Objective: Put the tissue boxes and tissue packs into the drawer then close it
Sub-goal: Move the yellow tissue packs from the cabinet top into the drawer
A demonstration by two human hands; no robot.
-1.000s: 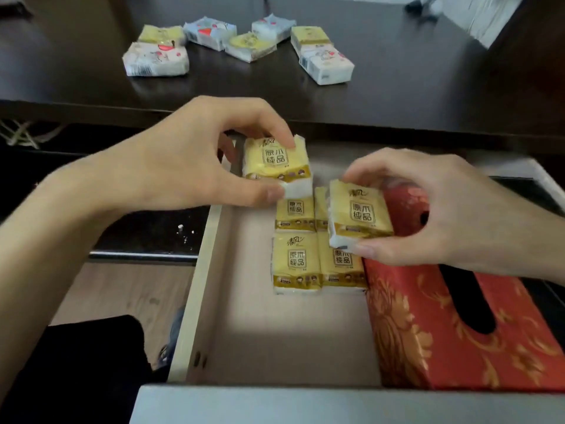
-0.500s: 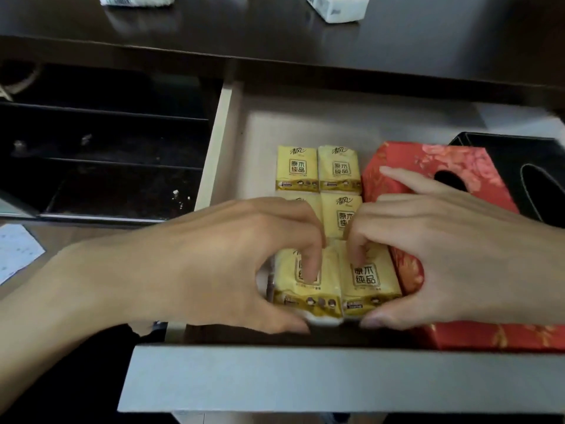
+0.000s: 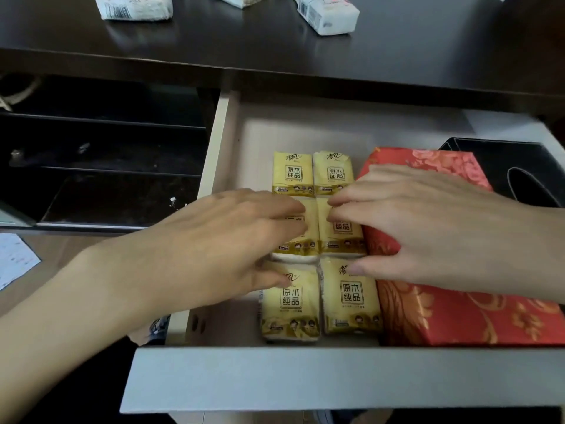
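The drawer (image 3: 305, 377) stands pulled out below the dark desk. Several yellow tissue packs (image 3: 350, 296) lie in two columns on its floor, beside a red floral tissue box (image 3: 458, 316) and a black tissue box (image 3: 519, 160) at the right. My left hand (image 3: 226, 240) hovers flat over the middle left pack, fingers spread, thumb touching the front left pack. My right hand (image 3: 422, 228) rests over the middle right pack and the red box, holding nothing. White tissue packs (image 3: 324, 13) lie on the desk (image 3: 428, 41) at the top edge.
Left of the drawer is a dark open shelf compartment (image 3: 107, 163). A sheet of paper (image 3: 15, 258) lies at the far left. The drawer floor left of the yellow packs is bare (image 3: 244, 166).
Both hands set their yellow packs down at the front of the two columns, then let go and moved back over the middle packs. The view tilted down toward the drawer.
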